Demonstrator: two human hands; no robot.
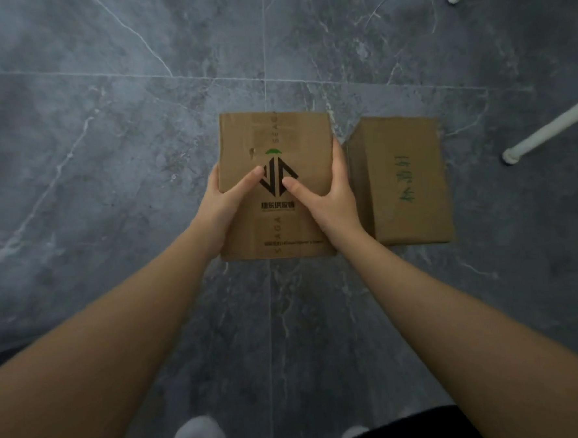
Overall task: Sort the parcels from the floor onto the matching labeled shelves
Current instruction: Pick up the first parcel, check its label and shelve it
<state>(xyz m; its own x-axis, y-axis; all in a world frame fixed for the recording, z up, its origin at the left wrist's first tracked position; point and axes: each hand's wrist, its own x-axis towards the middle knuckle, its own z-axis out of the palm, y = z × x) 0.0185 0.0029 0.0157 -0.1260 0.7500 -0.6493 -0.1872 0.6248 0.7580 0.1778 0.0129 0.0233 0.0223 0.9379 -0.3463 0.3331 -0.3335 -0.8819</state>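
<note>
The left hand (219, 202) and right hand (327, 196) grasp the printed box (272, 135) by its sides, thumbs on top. A second box (403, 181) lies just beside it on the floor (108, 162).

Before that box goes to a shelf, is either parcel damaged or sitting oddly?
The printed box, gripped by the left hand and right hand, has a small tear in its top face beside the logo. The handwritten box looks intact, with slightly frayed edges.

Printed box (277, 185) — "SEAGA" along its tape, black diamond logo; second box (410, 181) — green handwriting, unreadable.
</note>
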